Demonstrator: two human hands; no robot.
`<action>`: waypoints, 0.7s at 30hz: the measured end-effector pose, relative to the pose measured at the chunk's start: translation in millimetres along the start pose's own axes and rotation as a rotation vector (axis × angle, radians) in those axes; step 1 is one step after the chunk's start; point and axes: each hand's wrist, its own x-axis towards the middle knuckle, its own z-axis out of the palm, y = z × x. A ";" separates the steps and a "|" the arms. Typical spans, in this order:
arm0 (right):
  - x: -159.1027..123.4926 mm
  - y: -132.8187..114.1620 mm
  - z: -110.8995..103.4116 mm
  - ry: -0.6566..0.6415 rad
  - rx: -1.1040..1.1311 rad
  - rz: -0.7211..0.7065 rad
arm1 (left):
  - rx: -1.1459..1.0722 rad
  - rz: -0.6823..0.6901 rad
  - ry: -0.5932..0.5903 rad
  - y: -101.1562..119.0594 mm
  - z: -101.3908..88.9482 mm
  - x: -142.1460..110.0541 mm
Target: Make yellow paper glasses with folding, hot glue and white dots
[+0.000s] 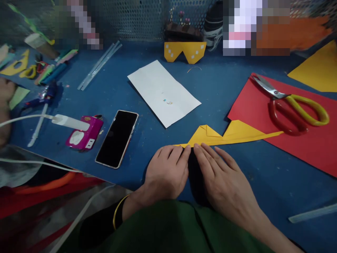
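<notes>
A folded piece of yellow paper point(210, 137) with two peaks and a long thin strip lies on the blue table in front of me. Curled over the left end of its near edge, my left hand point(168, 172) presses and grips it. My right hand point(223, 172) lies with straight fingers along the same edge, fingertips touching the paper. The strip's right tip reaches over a red sheet point(247, 105), close to the scissors point(286, 102) with one red and one yellow handle. Both thumbs are partly hidden.
A white sheet point(160, 91) and a yellow paper mask shape point(184, 52) lie beyond. To the left are a phone point(117, 138), a magenta power adapter point(85, 133) with a white plug, a glue gun point(47, 93) and clear glue sticks point(100, 66). Another person's hand point(6, 91) shows at far left.
</notes>
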 end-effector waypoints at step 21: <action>0.2 -2.9 4.8 -0.006 0.023 0.019 | -0.010 0.005 0.000 -3.7 0.6 1.0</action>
